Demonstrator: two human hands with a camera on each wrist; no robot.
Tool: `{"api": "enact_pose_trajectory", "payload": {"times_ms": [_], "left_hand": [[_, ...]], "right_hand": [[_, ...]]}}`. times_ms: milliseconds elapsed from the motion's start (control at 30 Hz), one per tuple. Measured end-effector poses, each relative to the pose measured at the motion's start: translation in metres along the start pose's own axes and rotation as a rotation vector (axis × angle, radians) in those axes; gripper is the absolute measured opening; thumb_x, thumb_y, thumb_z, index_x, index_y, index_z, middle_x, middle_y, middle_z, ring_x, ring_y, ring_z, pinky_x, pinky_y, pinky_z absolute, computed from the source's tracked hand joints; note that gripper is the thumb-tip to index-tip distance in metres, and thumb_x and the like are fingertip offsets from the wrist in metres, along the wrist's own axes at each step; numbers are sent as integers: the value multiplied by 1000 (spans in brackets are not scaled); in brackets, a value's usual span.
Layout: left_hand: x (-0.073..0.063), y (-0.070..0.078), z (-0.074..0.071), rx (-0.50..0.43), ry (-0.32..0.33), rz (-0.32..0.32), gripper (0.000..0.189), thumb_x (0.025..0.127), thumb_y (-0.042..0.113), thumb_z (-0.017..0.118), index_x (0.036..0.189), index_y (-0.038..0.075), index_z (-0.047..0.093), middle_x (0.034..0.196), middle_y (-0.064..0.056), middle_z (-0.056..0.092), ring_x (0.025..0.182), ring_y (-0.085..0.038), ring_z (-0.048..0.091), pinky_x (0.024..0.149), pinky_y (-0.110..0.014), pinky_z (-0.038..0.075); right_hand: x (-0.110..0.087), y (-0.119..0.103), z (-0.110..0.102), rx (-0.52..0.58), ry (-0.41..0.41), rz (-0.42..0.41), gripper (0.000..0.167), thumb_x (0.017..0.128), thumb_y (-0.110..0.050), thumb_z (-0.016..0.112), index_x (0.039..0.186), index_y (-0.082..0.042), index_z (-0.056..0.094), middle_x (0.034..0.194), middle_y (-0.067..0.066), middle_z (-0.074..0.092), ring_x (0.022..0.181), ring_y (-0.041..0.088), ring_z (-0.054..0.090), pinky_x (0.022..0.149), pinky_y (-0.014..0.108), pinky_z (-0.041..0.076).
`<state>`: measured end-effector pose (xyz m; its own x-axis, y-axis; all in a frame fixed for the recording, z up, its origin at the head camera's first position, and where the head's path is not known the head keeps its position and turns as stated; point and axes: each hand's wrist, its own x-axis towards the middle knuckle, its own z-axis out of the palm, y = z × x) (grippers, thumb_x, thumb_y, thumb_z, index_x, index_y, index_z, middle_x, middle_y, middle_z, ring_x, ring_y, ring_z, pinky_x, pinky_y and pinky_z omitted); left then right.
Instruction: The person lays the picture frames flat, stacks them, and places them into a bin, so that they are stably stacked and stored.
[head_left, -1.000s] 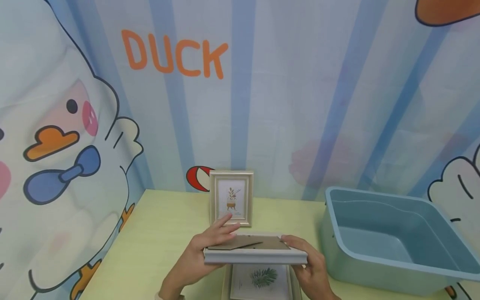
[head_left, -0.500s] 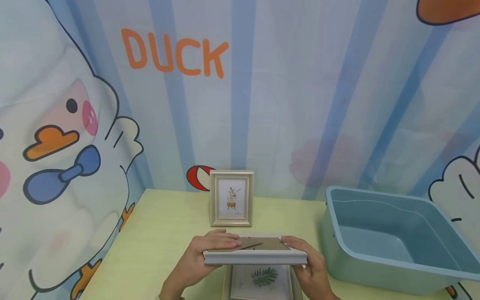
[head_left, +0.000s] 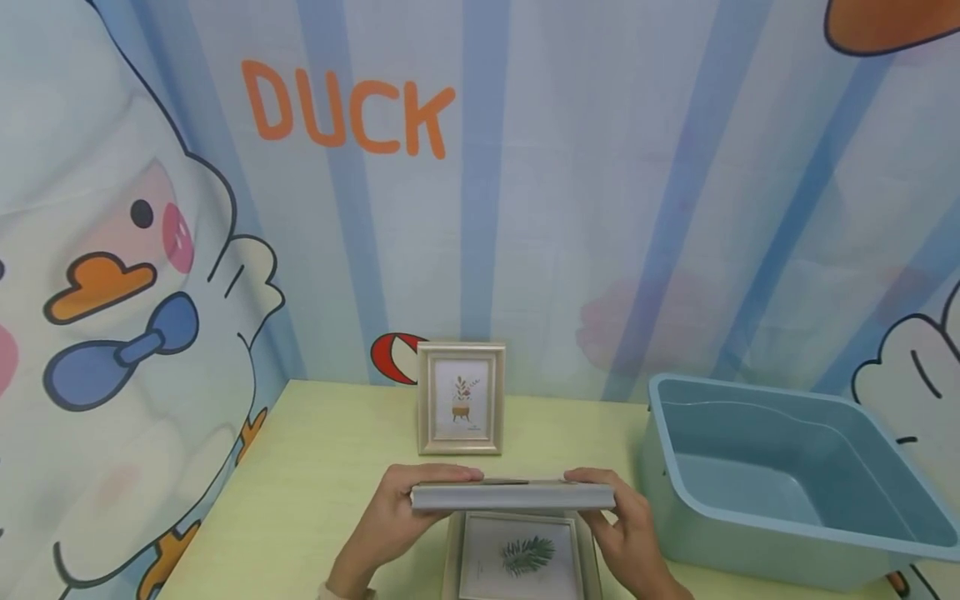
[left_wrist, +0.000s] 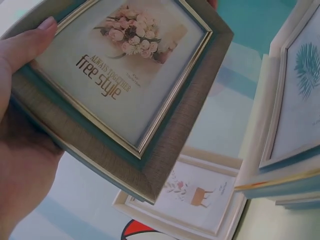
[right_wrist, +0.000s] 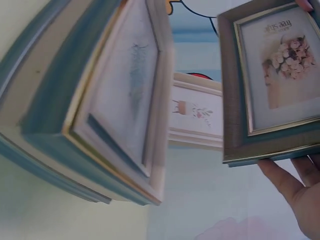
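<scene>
Both hands hold a picture frame (head_left: 512, 497) by its two sides, and the head view catches it nearly edge-on. My left hand (head_left: 393, 512) grips one end with fingers over its top; my right hand (head_left: 630, 521) grips the other. In the left wrist view, this picture frame (left_wrist: 172, 125) has a brownish, gold-trimmed border around a pink bouquet print lettered "free style". Below it lies a stack of picture frames (head_left: 587, 558); the top one shows a green palm leaf (head_left: 528, 556). The right wrist view shows several layers in that stack (right_wrist: 75, 125).
A champagne-coloured picture frame (head_left: 462, 447) with a potted plant print stands upright at the back of the pale yellow table (head_left: 330, 442). To the right is a blue plastic tub (head_left: 750, 512). A duck-printed curtain (head_left: 547, 208) hangs behind the table.
The left fingers have come down flat onto the frame's back and its support leg. The frame has tilted, so its brown back is now mostly out of sight, and it sits slightly higher.
</scene>
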<state>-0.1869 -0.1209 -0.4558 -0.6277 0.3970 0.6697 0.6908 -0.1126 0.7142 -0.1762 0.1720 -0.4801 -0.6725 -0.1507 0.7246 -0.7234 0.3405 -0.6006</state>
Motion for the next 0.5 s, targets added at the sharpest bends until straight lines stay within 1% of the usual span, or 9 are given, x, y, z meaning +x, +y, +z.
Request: {"api": "enact_pose_trajectory", "payload": {"times_ms": [133, 233, 300, 367, 433, 500], "left_hand": [[2, 1, 3, 54, 54, -108, 29, 84, 0, 74, 113, 3, 74, 109, -15, 76, 106, -9, 71, 85, -29, 61], [4, 1, 5, 73, 85, -178, 27, 84, 1, 75, 111, 3, 75, 108, -16, 76, 103, -8, 70, 84, -28, 60], [6, 1, 6, 74, 100, -211, 26, 84, 2, 75, 110, 1, 74, 106, -15, 76, 101, -8, 70, 83, -28, 60], [7, -1, 6, 74, 116, -235, 26, 84, 1, 75, 110, -1, 73, 104, -12, 77, 96, -7, 70, 80, -28, 60], [7, -2, 5, 78, 144, -263, 25, 85, 1, 75, 109, -3, 72, 101, -6, 77, 92, -6, 70, 76, -27, 60], [7, -4, 5, 67, 171, -296, 24, 86, 1, 74, 109, -5, 71, 101, -3, 76, 90, -5, 69, 74, -26, 60]], "right_hand": [[4, -5, 0, -96, 17, 83, 34, 83, 11, 71, 112, -6, 65, 101, 8, 74, 95, 0, 68, 78, 19, 59], [5, -8, 0, -134, 39, 155, 37, 84, 9, 70, 117, -4, 62, 101, 9, 74, 92, 1, 69, 75, 27, 62], [5, -8, 0, -132, 46, 195, 42, 85, 9, 70, 124, -2, 60, 103, 12, 74, 95, 1, 68, 74, 29, 63], [4, -8, 0, -119, 53, 220, 46, 86, 8, 70, 130, 0, 57, 107, 14, 74, 99, 0, 67, 75, 31, 63], [2, -6, -1, -98, 57, 247, 52, 87, 6, 69, 136, -1, 54, 111, 11, 73, 101, -3, 65, 77, 29, 63], [0, -3, -1, -43, 70, 266, 55, 88, 7, 67, 140, -2, 51, 112, 3, 71, 102, -4, 64, 79, 26, 61]]}}
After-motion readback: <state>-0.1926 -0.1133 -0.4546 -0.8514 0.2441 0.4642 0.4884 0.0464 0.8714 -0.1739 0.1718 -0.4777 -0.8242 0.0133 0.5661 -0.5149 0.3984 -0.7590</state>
